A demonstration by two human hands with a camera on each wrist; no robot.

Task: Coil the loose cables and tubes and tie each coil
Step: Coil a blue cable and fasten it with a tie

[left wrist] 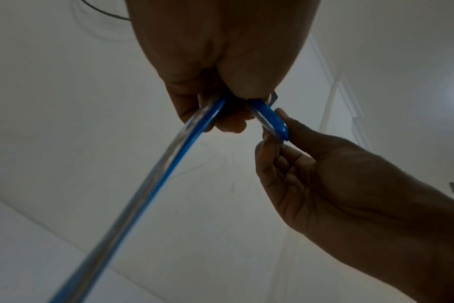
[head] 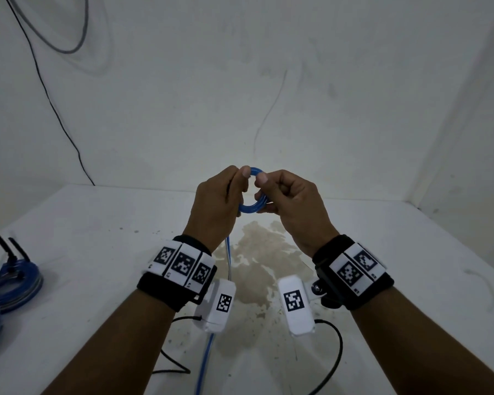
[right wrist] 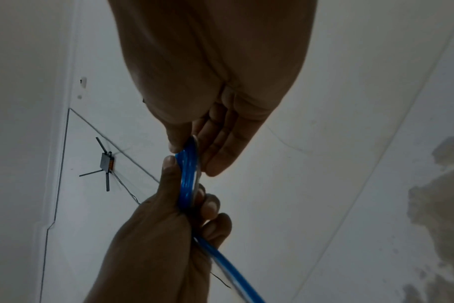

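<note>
Blue tube (head: 251, 205) makes a small ring up above the white table (head: 97, 252). Left hand (head: 216, 206) pinches one side and right hand (head: 290, 203) pinches the other. Its long tail hangs down between both wrists.

Tied coils (head: 12, 283) left — right tabletop (head: 411, 252) bare

A white table (head: 103, 252) lies under the hands, with a brown stain (head: 257, 266) on it directly below them. A white wall (head: 240, 81) rises behind, a thin black wire (head: 44, 89) running down it far to their left. A small black device with antennas (right wrist: 106, 163) is fixed to the wall.
</note>
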